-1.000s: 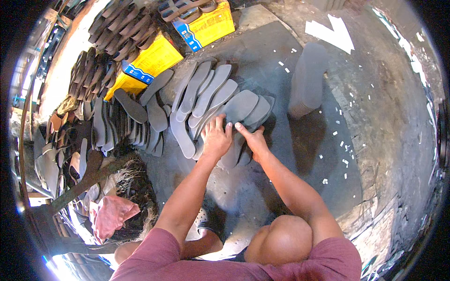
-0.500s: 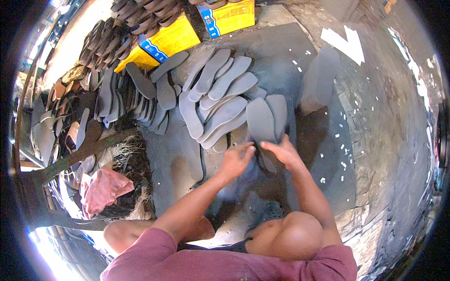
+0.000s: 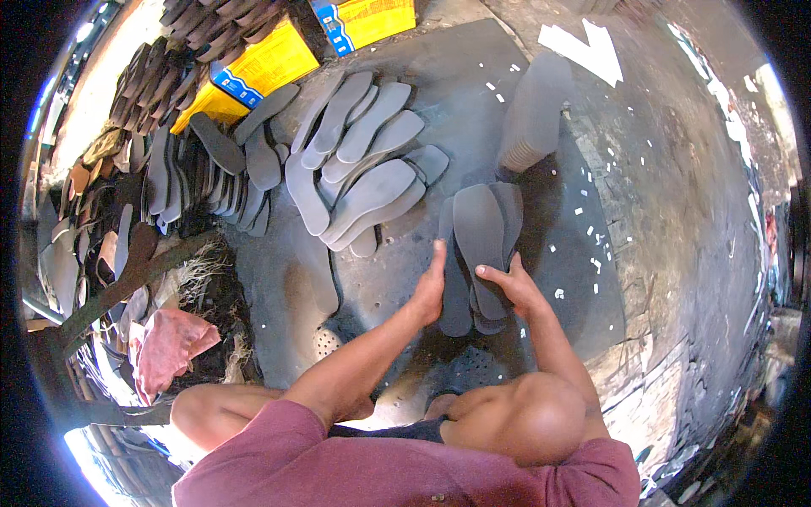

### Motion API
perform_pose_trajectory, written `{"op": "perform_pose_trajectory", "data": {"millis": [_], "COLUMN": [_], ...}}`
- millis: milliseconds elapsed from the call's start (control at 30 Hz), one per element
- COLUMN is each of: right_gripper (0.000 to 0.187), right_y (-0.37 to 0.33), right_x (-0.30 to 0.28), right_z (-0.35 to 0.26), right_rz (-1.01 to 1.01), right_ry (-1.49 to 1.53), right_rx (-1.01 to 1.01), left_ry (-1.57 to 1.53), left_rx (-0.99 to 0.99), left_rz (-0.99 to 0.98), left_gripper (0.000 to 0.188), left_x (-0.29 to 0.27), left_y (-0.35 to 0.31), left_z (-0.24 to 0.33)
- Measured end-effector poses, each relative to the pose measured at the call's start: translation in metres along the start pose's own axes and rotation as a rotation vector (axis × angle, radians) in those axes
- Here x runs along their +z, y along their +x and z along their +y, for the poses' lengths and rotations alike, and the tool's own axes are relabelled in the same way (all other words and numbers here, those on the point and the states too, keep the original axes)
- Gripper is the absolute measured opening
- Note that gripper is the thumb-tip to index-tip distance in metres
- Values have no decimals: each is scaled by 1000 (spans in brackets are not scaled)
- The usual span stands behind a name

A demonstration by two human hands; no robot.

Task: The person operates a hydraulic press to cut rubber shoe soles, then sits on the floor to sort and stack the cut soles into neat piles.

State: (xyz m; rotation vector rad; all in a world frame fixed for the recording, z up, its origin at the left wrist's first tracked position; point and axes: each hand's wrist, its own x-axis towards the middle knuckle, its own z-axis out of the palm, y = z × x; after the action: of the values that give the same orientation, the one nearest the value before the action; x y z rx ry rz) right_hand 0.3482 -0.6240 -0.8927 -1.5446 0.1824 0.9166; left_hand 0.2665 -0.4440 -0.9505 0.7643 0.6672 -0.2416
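Several grey shoe soles (image 3: 480, 221) are held together in front of me, fanned slightly apart and overlapping. My right hand (image 3: 514, 286) grips them at the right, its thumb pressed on the top sole and its fingers round the edge. Along the leftmost sole lies my left hand (image 3: 429, 289), thumb pointing up beside it; its other fingers are mostly hidden by the sole. Beyond and to the left, a loose pile of grey soles (image 3: 372, 198) is spread on the dark mat. A neat upright stack of soles (image 3: 532, 118) stands past my right hand.
Rows of dark soles (image 3: 160, 182) and piled sandals (image 3: 152, 84) crowd the far left, near yellow boxes (image 3: 279, 59). A wooden bar (image 3: 152, 275) and a pink cloth (image 3: 173, 346) sit at my left. White scraps (image 3: 583, 211) dot the mat's right side.
The view has shifted, so the surroundings appear further left. My hands have drawn the soles away from the loose pile; more of them are now gathered between both hands.
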Motion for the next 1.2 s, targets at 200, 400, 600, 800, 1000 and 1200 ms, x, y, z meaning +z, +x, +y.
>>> {"op": "perform_pose_trajectory", "data": {"millis": [200, 400, 600, 800, 1000, 1200], "right_gripper": [92, 90, 97, 94, 91, 111], "right_y": [-25, -53, -89, -62, -52, 43], "right_x": [-21, -26, -87, -78, -57, -12], "right_z": [38, 32, 15, 50, 17, 52], "right_rz": [-128, 34, 489, 709, 432, 311], "right_ry": [429, 281, -400, -1129, -254, -340], "right_rx": [214, -42, -189, -181, -179, -276], "left_ry": [386, 937, 1389, 1729, 893, 639], "left_rx": [-38, 303, 390, 708, 454, 561], "left_rz": [-23, 174, 298, 283, 181, 525], "left_gripper": [114, 104, 85, 54, 78, 63], "left_x": [9, -6, 26, -12, 7, 0], "left_y": [-37, -29, -64, -22, -4, -6], "left_z": [16, 24, 107, 40, 53, 51]}}
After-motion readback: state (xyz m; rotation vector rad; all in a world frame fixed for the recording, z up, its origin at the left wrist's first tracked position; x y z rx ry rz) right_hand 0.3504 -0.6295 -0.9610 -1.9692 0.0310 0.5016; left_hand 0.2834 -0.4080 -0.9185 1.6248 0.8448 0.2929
